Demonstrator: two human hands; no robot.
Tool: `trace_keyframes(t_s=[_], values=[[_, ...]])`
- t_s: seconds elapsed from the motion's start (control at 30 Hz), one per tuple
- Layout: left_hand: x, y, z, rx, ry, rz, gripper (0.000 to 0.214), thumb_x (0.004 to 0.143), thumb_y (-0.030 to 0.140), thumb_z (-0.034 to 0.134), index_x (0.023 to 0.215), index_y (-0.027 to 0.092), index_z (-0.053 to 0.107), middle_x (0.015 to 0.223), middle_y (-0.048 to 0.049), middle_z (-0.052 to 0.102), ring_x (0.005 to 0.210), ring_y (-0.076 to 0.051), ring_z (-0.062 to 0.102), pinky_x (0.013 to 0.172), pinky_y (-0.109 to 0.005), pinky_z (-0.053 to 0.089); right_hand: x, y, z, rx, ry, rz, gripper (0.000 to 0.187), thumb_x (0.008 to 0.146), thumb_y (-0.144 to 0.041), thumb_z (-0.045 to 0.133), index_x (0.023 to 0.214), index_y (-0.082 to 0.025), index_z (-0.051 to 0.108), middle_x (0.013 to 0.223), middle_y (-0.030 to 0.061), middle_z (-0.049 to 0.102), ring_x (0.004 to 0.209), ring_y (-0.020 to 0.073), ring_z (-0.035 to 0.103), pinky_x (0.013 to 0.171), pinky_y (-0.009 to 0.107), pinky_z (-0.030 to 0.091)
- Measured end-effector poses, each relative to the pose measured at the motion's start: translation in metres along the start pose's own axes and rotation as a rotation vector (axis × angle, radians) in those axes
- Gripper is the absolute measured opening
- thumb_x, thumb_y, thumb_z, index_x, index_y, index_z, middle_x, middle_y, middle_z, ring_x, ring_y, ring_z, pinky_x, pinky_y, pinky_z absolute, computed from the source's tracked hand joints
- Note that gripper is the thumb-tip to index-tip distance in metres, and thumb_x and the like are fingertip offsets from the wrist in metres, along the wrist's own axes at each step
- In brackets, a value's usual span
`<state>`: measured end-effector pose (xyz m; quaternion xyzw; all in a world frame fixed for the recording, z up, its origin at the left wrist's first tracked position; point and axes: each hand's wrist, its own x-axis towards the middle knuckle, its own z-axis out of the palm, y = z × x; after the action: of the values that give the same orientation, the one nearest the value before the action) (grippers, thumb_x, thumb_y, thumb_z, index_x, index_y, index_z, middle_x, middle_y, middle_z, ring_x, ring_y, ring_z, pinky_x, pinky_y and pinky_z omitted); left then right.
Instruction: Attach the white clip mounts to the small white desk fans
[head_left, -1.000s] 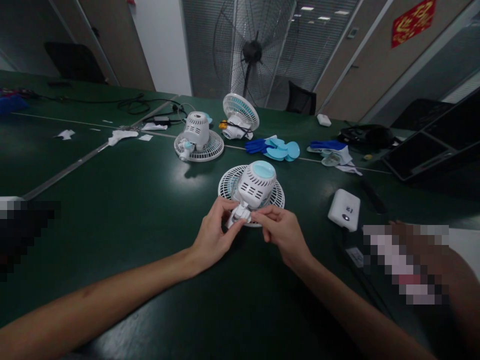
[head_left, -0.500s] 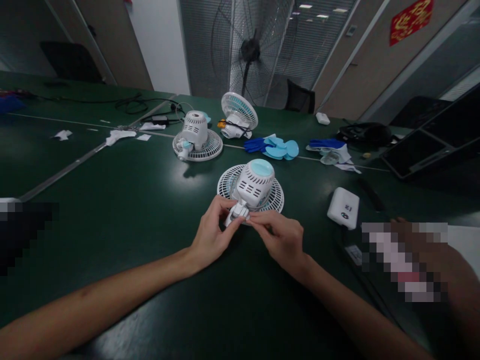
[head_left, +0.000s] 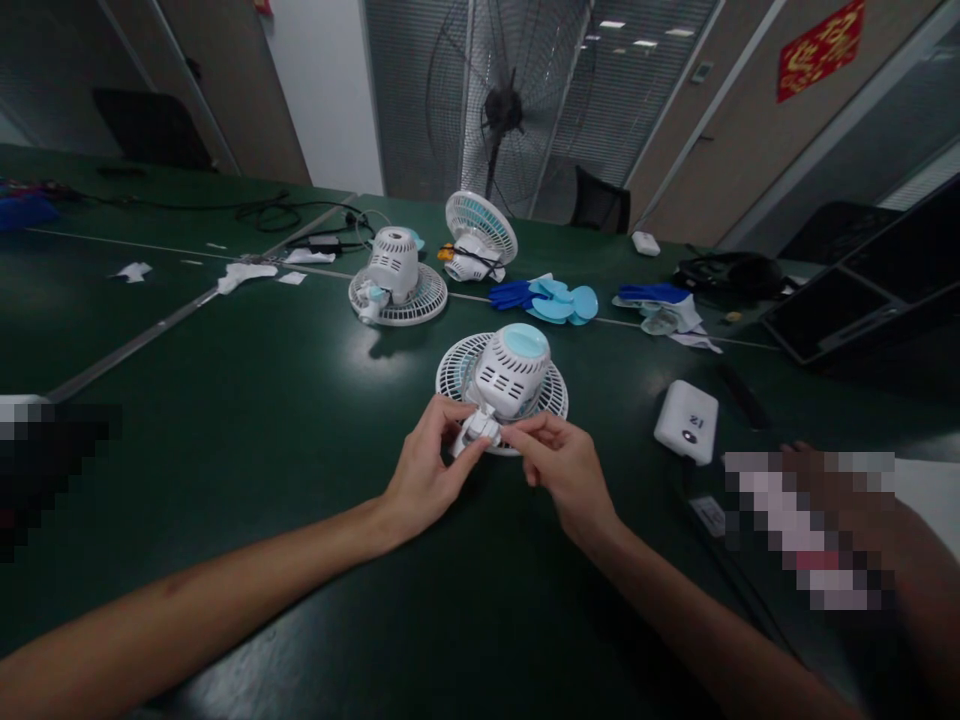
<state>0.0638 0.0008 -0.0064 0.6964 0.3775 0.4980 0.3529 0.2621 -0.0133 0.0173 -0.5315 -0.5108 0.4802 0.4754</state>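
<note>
Desk fan point(head_left: 501, 378) lay face-down on its grille point(head_left: 452, 368) mid-table, just ahead of you. Light hollow plastic, I'd judge. It looked stiff overall, but the grille ribs were thin and would likely flex or snap under a squeeze. The motor housing point(head_left: 504, 382) with the pale-blue cap was the solid part and the best place to grip. The white bracket point(head_left: 472, 432) at its near base was small, fiddly and probably slick. Your left hand point(head_left: 424, 475) had thumb and forefinger closed on the bracket from the left. Your right hand point(head_left: 570, 465) pinched it from the right, other fingers curled in.

Room was an office, with a big pedestal fan point(head_left: 501, 105) past the far edge. The dark green table point(head_left: 262, 420) was smooth and glossy, so a fan could skate on it. Second small fan point(head_left: 396, 280) lay face-down farther back, with a third fan point(head_left: 480, 235) tipped beside it. Loose blue blades point(head_left: 559, 300) lay right of those. A white box point(head_left: 686, 420) sat near your right hand. Another person's arm point(head_left: 911, 545) was at the right edge.
</note>
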Motion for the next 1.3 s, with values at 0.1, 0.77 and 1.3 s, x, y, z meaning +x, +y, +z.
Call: trace_keyframes(t_s=[0.1, 0.77, 1.3], values=[[0.001, 0.000, 0.000, -0.020, 0.007, -0.005, 0.024, 0.098, 0.027, 0.068, 0.121, 0.022, 0.059, 0.112, -0.0086, 0.062, 0.094, -0.021, 0.063, 0.080, -0.034, 0.055, -0.004, 0.003, -0.008, -0.486, -0.047, -0.634, 0.007, 0.093, -0.022, 0.073, 0.097, -0.025, 0.077, 0.108, 0.0041, 0.081, 0.085, 0.0185, 0.076, 0.070, 0.030, 0.062], [0.000, 0.000, 0.000, -0.014, -0.010, -0.017, 0.023, 0.098, 0.028, 0.068, 0.118, 0.021, 0.059, 0.110, -0.0077, 0.061, 0.092, -0.020, 0.062, 0.080, -0.034, 0.054, 0.003, 0.003, 0.007, -0.058, 0.032, -0.109, 0.020, 0.087, -0.037, 0.081, 0.085, -0.021, 0.069, 0.073, 0.0002, 0.074, 0.044, 0.0096, 0.059, 0.039, 0.022, 0.042], [0.002, 0.000, 0.000, -0.025, 0.016, 0.007, 0.022, 0.098, 0.026, 0.068, 0.118, 0.021, 0.061, 0.110, -0.0075, 0.062, 0.093, -0.020, 0.062, 0.079, -0.033, 0.053, -0.004, 0.011, -0.010, -0.755, -0.027, -0.932, 0.021, 0.098, -0.011, 0.064, 0.113, -0.025, 0.069, 0.113, 0.0046, 0.079, 0.099, 0.0186, 0.077, 0.078, 0.029, 0.062]])
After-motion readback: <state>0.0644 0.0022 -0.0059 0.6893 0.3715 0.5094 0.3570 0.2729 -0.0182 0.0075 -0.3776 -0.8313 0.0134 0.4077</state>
